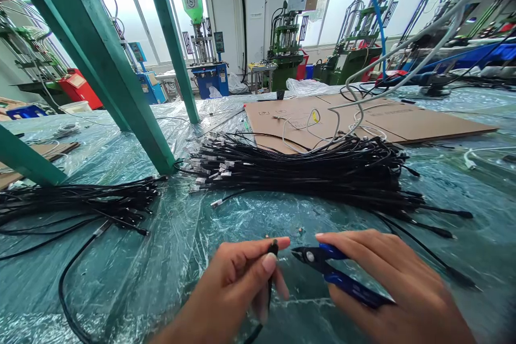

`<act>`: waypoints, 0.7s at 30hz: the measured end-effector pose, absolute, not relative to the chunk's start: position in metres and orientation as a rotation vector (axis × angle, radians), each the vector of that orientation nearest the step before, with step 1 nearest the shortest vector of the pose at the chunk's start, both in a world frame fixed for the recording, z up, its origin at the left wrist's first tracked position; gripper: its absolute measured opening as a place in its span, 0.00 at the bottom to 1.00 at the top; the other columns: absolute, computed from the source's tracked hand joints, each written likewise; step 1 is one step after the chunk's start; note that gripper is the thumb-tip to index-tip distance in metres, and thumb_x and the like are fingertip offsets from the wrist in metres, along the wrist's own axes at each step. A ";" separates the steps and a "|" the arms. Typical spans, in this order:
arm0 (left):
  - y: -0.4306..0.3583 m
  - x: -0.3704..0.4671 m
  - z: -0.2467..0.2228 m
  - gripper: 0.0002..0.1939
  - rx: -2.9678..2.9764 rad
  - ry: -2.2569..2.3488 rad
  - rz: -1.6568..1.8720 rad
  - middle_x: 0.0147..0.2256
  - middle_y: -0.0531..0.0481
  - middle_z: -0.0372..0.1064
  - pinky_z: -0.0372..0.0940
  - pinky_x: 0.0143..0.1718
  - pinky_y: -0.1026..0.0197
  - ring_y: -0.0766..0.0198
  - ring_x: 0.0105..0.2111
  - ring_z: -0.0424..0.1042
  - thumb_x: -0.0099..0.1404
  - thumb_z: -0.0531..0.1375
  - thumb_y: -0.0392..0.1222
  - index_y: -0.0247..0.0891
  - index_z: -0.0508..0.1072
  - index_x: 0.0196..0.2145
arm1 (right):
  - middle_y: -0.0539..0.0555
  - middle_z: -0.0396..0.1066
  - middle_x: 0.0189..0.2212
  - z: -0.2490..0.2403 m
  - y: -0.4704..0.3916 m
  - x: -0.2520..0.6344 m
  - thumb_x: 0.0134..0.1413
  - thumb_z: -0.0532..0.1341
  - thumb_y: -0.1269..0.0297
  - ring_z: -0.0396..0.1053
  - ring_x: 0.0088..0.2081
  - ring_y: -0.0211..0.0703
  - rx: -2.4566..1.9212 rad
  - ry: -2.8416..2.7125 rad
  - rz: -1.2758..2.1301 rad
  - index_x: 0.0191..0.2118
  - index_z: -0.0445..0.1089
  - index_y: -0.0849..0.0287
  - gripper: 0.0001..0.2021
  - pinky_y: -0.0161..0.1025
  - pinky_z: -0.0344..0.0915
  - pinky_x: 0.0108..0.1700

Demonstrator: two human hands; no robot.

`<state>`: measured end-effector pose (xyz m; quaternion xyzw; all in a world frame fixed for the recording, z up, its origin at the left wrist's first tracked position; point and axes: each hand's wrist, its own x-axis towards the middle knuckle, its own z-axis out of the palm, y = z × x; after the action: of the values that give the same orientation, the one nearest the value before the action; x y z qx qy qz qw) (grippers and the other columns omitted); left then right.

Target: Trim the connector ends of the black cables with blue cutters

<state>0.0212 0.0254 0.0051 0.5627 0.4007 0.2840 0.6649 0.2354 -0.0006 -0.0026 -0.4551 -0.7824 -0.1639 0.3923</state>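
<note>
Between thumb and index finger, my left hand (237, 279) pinches a black cable (273, 249) close to its end; the rest hangs down below the hand. My right hand (397, 285) holds blue-handled flush cutters (322, 263), their dark jaws pointing left and a little apart from the cable end. Beyond my hands lies a large bundle of black cables (314, 172) with connectors at both ends. A smaller pile of black cables (100, 201) sits to the left, one of them curving down towards the front edge.
Plastic film covers the green table (181, 258). Flat cardboard (403, 118) lies behind the bundle, with loose grey cables (358, 113) across it. Green metal posts (121, 75) stand at the left. Machines (288, 37) line the window wall.
</note>
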 end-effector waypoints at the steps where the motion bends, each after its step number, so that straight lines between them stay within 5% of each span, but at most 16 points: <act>1: 0.025 0.021 0.006 0.22 1.268 0.889 0.631 0.25 0.50 0.70 0.54 0.20 0.69 0.76 0.17 0.60 0.65 0.56 0.56 0.33 0.80 0.33 | 0.50 0.73 0.31 -0.003 0.000 0.236 0.53 0.56 0.71 0.72 0.32 0.38 -1.160 -1.990 -0.413 0.40 0.70 0.56 0.10 0.35 0.67 0.35; 10: 0.028 0.022 0.011 0.22 1.165 0.807 0.563 0.21 0.54 0.64 0.49 0.19 0.70 0.75 0.16 0.53 0.66 0.57 0.54 0.35 0.77 0.47 | 0.49 0.74 0.32 -0.009 0.002 0.236 0.50 0.57 0.71 0.72 0.33 0.37 -1.159 -2.030 -0.392 0.42 0.69 0.56 0.12 0.35 0.67 0.36; 21: 0.028 0.021 0.012 0.23 1.177 0.830 0.511 0.20 0.55 0.61 0.47 0.18 0.69 0.74 0.16 0.51 0.66 0.56 0.55 0.34 0.77 0.47 | 0.50 0.75 0.30 -0.004 0.001 0.234 0.51 0.56 0.72 0.73 0.30 0.38 -1.143 -2.036 -0.385 0.40 0.69 0.56 0.10 0.36 0.69 0.32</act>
<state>0.0211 0.0277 0.0120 0.5329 0.3758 0.2315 0.7219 0.2342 0.0012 -0.0040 -0.4473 -0.7966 -0.1505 0.3779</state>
